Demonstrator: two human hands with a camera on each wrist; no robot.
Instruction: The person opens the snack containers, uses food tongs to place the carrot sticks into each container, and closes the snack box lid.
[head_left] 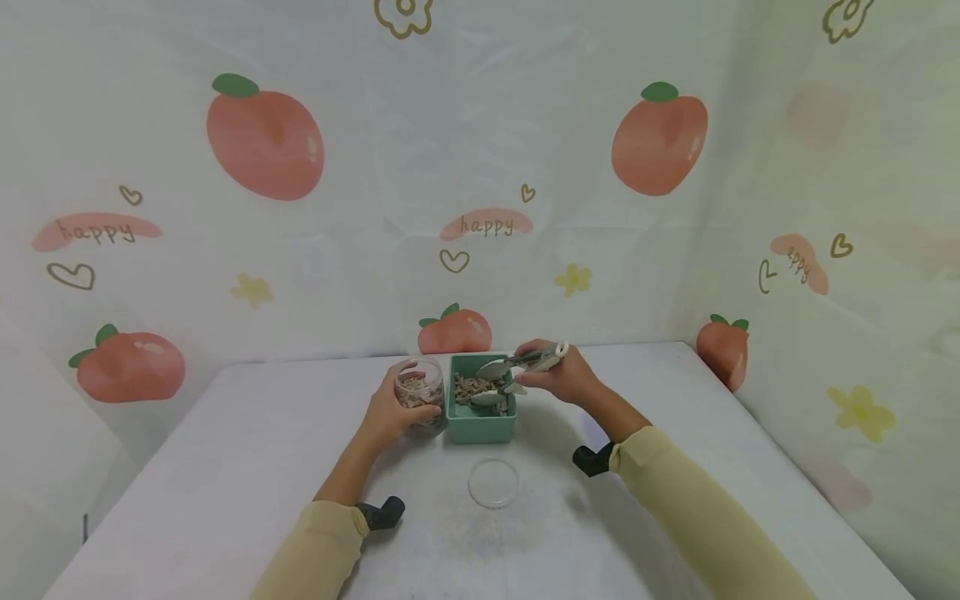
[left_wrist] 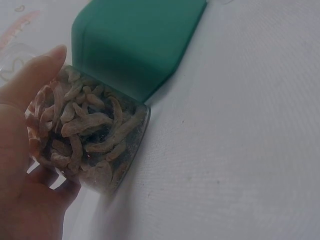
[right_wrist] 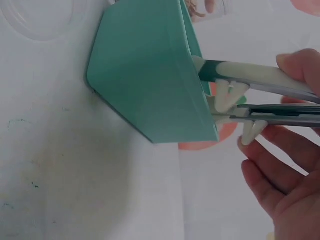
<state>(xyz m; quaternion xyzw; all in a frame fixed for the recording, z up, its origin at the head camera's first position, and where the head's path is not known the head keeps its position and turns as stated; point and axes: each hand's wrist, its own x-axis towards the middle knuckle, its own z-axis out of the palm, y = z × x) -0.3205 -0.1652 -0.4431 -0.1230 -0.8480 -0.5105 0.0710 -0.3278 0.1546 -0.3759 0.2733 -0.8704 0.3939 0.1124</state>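
Note:
My left hand [head_left: 396, 410] grips a clear jar [left_wrist: 127, 150] that stands on the table, its thumb and fingers curled round the wall. Brown, dried root-like pieces [left_wrist: 82, 122] fill much of the jar. Right beside it is a green rectangular box [head_left: 482, 430] with similar brown pieces [head_left: 472, 387] inside. My right hand [head_left: 558, 379] holds a pair of tongs [head_left: 536, 358] with pale handles and tips, reaching over the box's right side. The tips are spread apart inside the box among the pieces; whether they pinch any, I cannot tell.
A round clear lid [head_left: 493, 483] lies on the white table [head_left: 285, 467] in front of the box. Behind the table hangs a white backdrop [head_left: 360, 275] printed with fruit. Black wrist mounts [head_left: 382, 512] stick out at both sleeves.

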